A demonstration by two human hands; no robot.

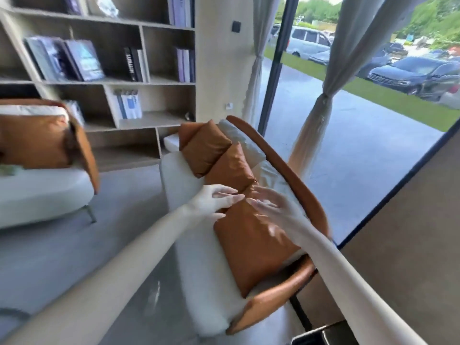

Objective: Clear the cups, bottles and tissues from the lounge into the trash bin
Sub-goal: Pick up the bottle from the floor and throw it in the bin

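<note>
Stands over a white sofa [199,265] with a curved orange-brown back [286,155] and reaches forward with both bare arms. Holds the left hand [214,201] at the upper edge of the nearest orange-brown cushion [254,245], fingers spread and loose, grasping nothing. Holds the right hand [271,207] just beside it, over the same cushion, fingers also stretched and released, empty. Much blurred there, so cannot tell about contact with the leather. Sees two more cushions [206,148] of the same colour in a row further along the seat. Faces a wooden bookshelf [149,80] with books and magazines, a second sofa [42,188] at the left across the grey floor [124,195], and tied grey curtains [321,108] before a big window with parked cars [418,73] outside. Cannot tell the place of the cups, bottles and tissues. Notes only a small greenish blur [10,169] on the seat of the second sofa, too unclear to name. Cannot name the dark object [321,334] at the bottom edge either, so cannot tell the place of the trash bin.
</note>
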